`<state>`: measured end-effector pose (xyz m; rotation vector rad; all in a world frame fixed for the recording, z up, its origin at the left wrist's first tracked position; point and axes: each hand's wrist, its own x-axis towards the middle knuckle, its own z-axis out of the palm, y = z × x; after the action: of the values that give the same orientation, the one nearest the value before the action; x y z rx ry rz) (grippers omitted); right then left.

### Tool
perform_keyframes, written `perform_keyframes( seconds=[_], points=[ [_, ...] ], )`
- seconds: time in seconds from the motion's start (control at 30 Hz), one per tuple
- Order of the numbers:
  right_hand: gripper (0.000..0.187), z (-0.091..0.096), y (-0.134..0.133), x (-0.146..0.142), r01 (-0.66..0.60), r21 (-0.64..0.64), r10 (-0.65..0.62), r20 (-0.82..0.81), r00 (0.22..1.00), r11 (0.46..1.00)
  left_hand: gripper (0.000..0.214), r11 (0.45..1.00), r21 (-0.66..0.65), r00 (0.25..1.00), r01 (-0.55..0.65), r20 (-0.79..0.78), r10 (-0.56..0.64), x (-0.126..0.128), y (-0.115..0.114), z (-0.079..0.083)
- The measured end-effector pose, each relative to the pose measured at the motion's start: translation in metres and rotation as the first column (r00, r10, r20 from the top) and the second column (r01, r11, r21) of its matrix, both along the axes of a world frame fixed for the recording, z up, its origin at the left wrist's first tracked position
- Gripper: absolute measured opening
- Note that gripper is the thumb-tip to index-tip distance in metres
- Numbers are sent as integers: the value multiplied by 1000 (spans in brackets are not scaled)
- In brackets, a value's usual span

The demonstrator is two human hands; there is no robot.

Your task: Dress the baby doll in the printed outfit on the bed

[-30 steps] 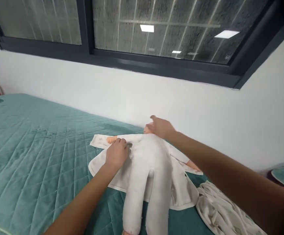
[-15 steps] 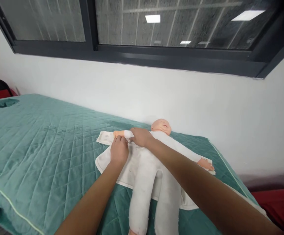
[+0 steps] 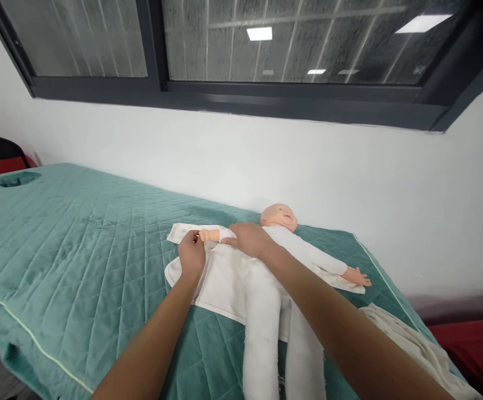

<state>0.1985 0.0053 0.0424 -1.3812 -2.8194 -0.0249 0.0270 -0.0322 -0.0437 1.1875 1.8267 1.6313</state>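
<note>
A baby doll (image 3: 261,311) with a soft white body lies on its back, its bare plastic head (image 3: 278,216) towards the wall. Under it a white baby garment (image 3: 222,283) is spread out, one flat sleeve (image 3: 178,231) behind the doll's outstretched arm on the left. My left hand (image 3: 192,256) is closed, fingertips pinched at the doll's small hand (image 3: 203,235). My right hand (image 3: 250,239) wraps over the upper part of that same arm, fingers partly hidden. The doll's other arm (image 3: 355,275) stretches right over the other sleeve.
A green quilted cover (image 3: 99,239) spreads over the bed, with a face hole (image 3: 18,179) at the far left. Cream cloth (image 3: 412,341) lies by my right forearm. The white wall (image 3: 208,150) and dark window frame (image 3: 291,108) stand behind; red seats flank the bed.
The doll's arm on the left has come into fuller view, its hand now showing in front of the sleeve. My left hand has moved slightly left. The view has shifted, uncovering the cream cloth.
</note>
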Motion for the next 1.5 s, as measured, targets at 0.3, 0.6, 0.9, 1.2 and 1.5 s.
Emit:
perform_keyframes(
  seconds=[0.3,0.6,0.9,1.2,1.5],
  points=[
    [48,-4,-1,-8,45,46,-49,94,994,998,18,994,55,986,-98,143,90,-3,3,-6],
    [44,-19,7,-24,99,31,-100,42,994,995,16,975,-22,886,221,-413,-210,13,-1,-4],
    [36,3,-19,26,218,87,-179,-323,929,972,26,997,-77,803,-8,-595,-40,10,-8,0],
    [27,-42,-73,141,784,-304,-724,-642,251,541,45,944,-269,760,-191,-649,-31,11,-14,0],
    [41,-42,-71,135,608,-505,-692,-714,106,613,44,913,-407,814,28,-521,-258,6,-23,7]
  ],
)
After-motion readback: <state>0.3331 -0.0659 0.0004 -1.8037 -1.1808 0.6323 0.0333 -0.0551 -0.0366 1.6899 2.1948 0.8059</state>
